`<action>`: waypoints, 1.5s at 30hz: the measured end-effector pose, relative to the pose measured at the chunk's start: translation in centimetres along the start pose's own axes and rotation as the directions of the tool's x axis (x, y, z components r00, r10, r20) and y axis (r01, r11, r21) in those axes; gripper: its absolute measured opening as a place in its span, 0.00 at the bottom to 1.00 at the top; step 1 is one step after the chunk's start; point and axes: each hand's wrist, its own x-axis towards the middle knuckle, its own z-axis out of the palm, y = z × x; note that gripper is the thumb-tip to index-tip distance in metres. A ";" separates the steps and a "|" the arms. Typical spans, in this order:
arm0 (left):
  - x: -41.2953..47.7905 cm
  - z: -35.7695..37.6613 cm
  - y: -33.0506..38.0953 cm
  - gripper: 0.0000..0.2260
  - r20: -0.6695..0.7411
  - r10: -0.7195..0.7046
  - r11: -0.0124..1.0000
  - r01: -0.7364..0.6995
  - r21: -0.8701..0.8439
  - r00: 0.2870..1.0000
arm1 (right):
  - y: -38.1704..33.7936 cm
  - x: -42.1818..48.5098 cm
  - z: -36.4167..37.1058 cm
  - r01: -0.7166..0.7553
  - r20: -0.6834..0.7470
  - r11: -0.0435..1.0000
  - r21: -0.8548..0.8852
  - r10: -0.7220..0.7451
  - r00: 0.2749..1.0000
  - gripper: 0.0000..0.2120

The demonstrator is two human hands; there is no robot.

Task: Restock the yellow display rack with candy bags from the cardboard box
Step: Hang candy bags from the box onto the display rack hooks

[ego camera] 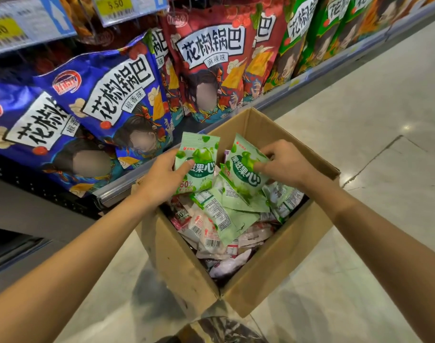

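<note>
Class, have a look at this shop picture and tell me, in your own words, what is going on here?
A person reaches into an open cardboard box full of loose candy bags, beside a shelf of large snack bags. The left hand holds one green candy bag upright; the right hand pinches a second green bag, tilted, above the pile. No yellow rack is in view.

Head camera looks steeply down, close over the cardboard box [268, 263] beside shelves [137, 174].
</note>
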 end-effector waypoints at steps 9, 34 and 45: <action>0.2 1.2 -0.5 0.11 -0.029 0.012 0.999 -0.011 0.045 0.999 | 2.0 1.1 3.9 -0.200 -0.039 0.652 0.731 0.333 0.942 0.12; -0.2 2.8 -0.5 0.22 0.000 -0.159 0.983 0.158 -0.095 0.987 | 4.0 0.9 3.7 -0.178 -0.078 0.737 0.652 0.298 0.951 0.16; -9.7 -3.0 11.5 0.18 0.058 -0.403 0.843 0.395 -0.365 0.914 | -5.4 -10.8 -3.4 -0.253 0.145 0.364 0.896 0.297 0.944 0.16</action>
